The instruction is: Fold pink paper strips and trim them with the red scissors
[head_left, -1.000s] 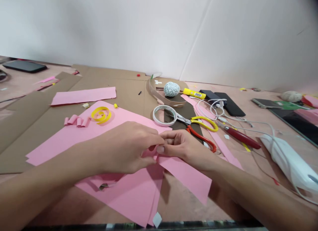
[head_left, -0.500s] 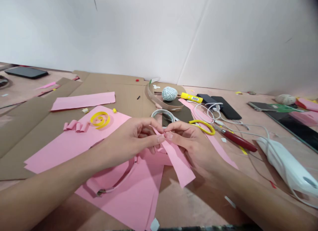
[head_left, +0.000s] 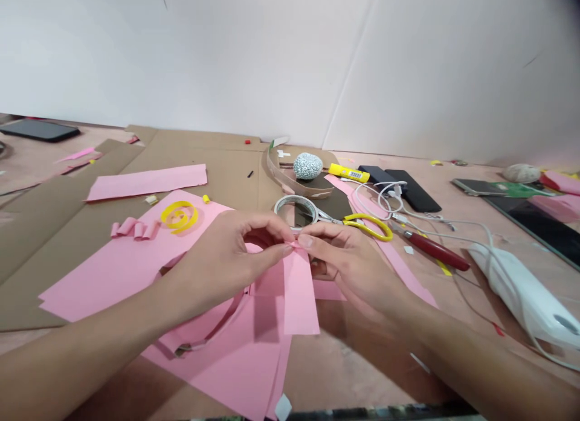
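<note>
Between my two hands is a pink paper strip (head_left: 301, 297), pinched at its upper end and hanging down toward me. My left hand (head_left: 242, 249) grips that end with thumb and forefinger. From the other side my right hand (head_left: 338, 252) pinches the same end, its fingertips close to the left ones. The strip's top edge is partly hidden by fingers. Below lie sheets of pink paper (head_left: 226, 372) and a curved band (head_left: 217, 336). Just beyond my hands are a roll of tape (head_left: 295, 199) and yellow-handled scissors (head_left: 369, 226).
Rolled pink paper curls (head_left: 136, 229) and a yellow paper spiral (head_left: 179, 217) lie left. Behind are a speckled ball (head_left: 308, 166) and a glue stick (head_left: 348, 173). To the right are a red-handled knife (head_left: 437, 250), white cables, a white power strip (head_left: 521, 294) and phones.
The pink strip has swung from slanting right to hanging nearly straight down. Both hands still pinch its upper end, and the view has shifted slightly.
</note>
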The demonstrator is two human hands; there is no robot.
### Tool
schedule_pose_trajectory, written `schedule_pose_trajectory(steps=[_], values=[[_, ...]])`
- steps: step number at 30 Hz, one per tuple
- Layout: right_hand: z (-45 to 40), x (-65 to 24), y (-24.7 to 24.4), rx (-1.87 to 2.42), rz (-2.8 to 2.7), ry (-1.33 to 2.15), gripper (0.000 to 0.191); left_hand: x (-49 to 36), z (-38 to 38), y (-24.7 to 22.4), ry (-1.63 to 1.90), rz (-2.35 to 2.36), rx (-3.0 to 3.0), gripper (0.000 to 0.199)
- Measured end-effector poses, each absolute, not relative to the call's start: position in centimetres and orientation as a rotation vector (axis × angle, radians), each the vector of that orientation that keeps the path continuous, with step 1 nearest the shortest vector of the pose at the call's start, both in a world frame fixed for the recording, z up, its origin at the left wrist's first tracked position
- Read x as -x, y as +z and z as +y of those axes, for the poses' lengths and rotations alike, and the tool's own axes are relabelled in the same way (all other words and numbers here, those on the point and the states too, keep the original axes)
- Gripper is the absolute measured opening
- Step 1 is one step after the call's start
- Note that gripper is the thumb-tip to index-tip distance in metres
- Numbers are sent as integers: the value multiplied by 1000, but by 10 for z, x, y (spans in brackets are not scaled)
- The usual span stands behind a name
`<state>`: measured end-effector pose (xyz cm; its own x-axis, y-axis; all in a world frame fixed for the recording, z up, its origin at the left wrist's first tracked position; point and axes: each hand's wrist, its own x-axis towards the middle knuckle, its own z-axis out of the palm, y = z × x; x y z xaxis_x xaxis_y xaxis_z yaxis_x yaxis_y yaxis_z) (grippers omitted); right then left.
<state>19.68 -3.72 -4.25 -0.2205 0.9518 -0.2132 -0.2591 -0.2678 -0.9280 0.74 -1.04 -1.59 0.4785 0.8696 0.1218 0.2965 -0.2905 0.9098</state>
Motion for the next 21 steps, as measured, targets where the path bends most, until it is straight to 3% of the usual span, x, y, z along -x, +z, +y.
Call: schedule_pose_trajectory(steps=[21], values=[[-39,-195,-41,1097,-964,1644,20,-9,-11,-11,805,1067,-1777,11]])
